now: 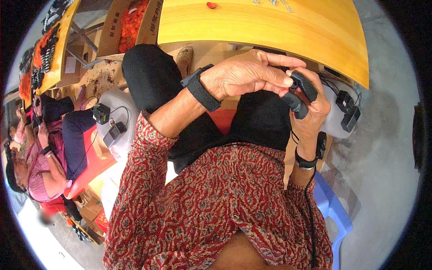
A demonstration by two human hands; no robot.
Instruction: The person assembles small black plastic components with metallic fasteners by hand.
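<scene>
My right hand (317, 105) is closed round a hand tool with two thick black curved grips (304, 86), held just below the table's near edge. The tool's working end is mostly hidden by my fingers. My left hand (254, 74) meets it from the left, thumb and fingertips pinched together right at the tool. A trace of red shows by those fingertips, but what they pinch is too small and covered to make out. Both hands are above my lap, with dark straps on both wrists.
On the yellow wooden table (270, 36) lie a small red piece (211, 5) and several small silvery bits (273, 2). A carton (109, 33) of orange-red material stands at its left. Grey containers (118, 101) flank my legs. Another person (47, 157) sits at far left.
</scene>
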